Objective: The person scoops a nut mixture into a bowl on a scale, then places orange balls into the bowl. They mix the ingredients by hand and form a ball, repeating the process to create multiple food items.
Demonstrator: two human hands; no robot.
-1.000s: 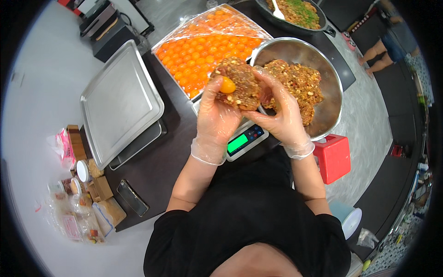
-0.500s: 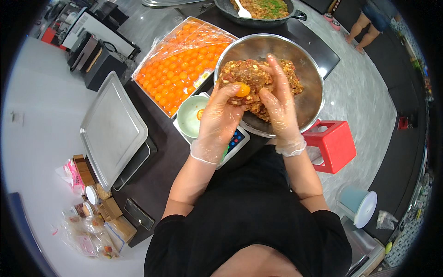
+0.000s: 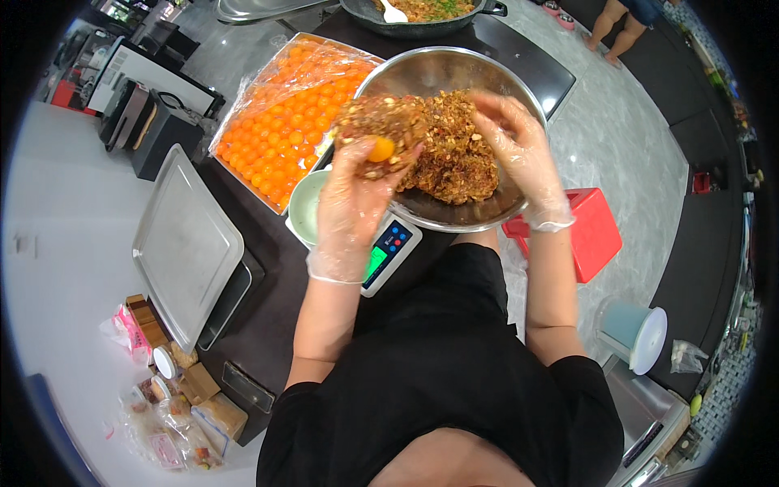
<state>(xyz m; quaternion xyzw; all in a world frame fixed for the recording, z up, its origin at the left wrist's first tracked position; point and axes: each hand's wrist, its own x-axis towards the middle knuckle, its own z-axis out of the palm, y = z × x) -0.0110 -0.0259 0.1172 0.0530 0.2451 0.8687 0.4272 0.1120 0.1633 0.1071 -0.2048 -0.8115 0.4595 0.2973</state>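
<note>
My left hand (image 3: 353,203), in a clear plastic glove, cups a brown clump of chopped nut and fruit filling (image 3: 381,114). An orange egg yolk (image 3: 380,149) sits on the clump by my thumb. My gloved right hand (image 3: 523,154) hovers over the right side of a steel bowl (image 3: 414,71), fingers apart and slightly blurred, with nothing visible in them. More filling (image 3: 454,166) lies heaped in the bowl. Under my left hand are a pale green bowl (image 3: 303,209) and a digital scale (image 3: 398,258) with a lit green display, both partly covered.
A film-covered tray of orange yolks (image 3: 280,134) lies left of the steel bowl. Beyond is a dark pan (image 3: 422,29) with a white spoon. Metal trays (image 3: 187,243), a phone (image 3: 247,386) and bagged ingredients (image 3: 174,422) are at left. A red stool (image 3: 596,235) stands right.
My hands have drawn apart. The left carries the clump and yolk leftward, off the heap; the right has moved to the bowl's right side. The view has shifted slightly.
</note>
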